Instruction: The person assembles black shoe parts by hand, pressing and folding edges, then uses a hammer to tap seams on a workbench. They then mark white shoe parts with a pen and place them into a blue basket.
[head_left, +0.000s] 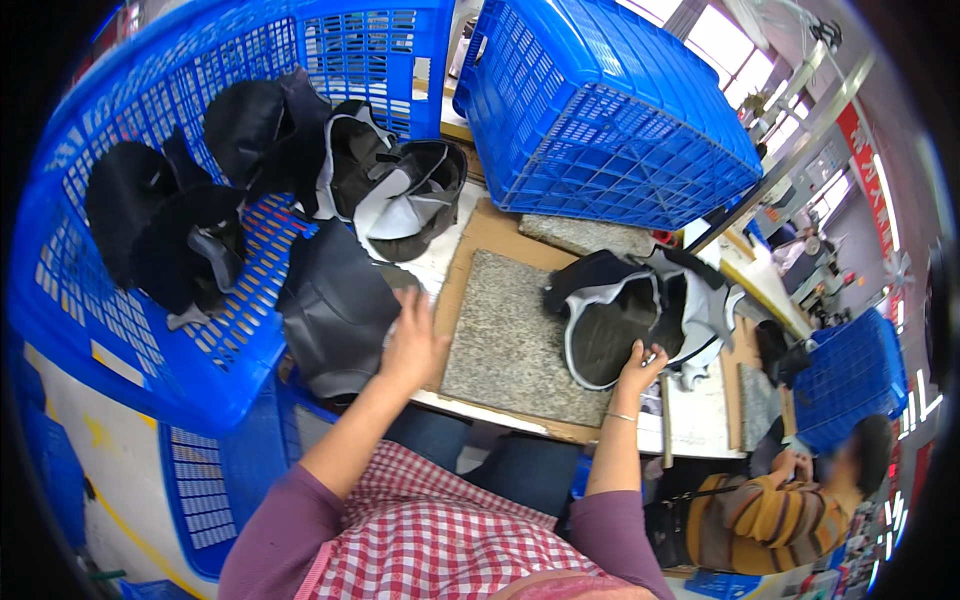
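Note:
My left hand (412, 343) is at the right edge of a black leather-like upper (337, 307), fingers extended and slightly blurred. Whether the fingertips touch that piece is hard to tell. That upper lies over the table's left edge, against the blue basket. My right hand (642, 369) has its fingers bent around a small pale, pen-like object (649, 360), mostly hidden. It is at the near rim of an open black upper with white edging (611, 330), on the right part of a speckled stone slab (517, 337). More black and white pieces (694, 300) adjoin it.
A large blue plastic basket (217, 390) at left holds several black uppers (187, 225). More white-lined uppers (412, 199) lie beside it. A tipped blue crate (630, 150) stands at the back. At lower right sits another person (780, 517) beside a further crate (851, 382).

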